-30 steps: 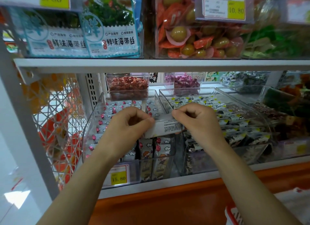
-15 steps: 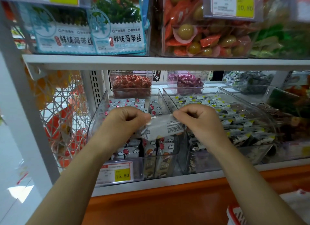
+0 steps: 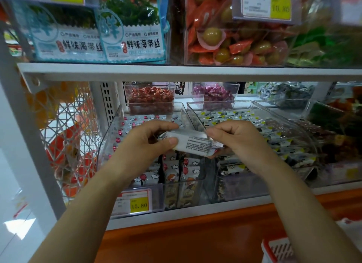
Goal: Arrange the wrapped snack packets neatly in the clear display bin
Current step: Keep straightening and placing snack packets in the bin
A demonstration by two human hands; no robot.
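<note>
Both hands on one white snack packet (image 3: 194, 144), held roughly level just above the front half of the clear display bin (image 3: 109, 141). Left hand (image 3: 143, 143) grips its left end, thumb on the printed face; right hand (image 3: 237, 141) pinches the crimped right end. Inside the bin: cloud-print packets (image 3: 176, 172), standing upright at the front wall. Yellow price tag (image 3: 137, 203) on the bin's front, second clear bin (image 3: 254, 103) touching its right side

Just one camera here, worn on the head, wide-angle, facing forward and slightly down, close against the white metal shelf (image 3: 176, 71), clear plastic display bin (image 3: 112, 137) mid-frame.
</note>
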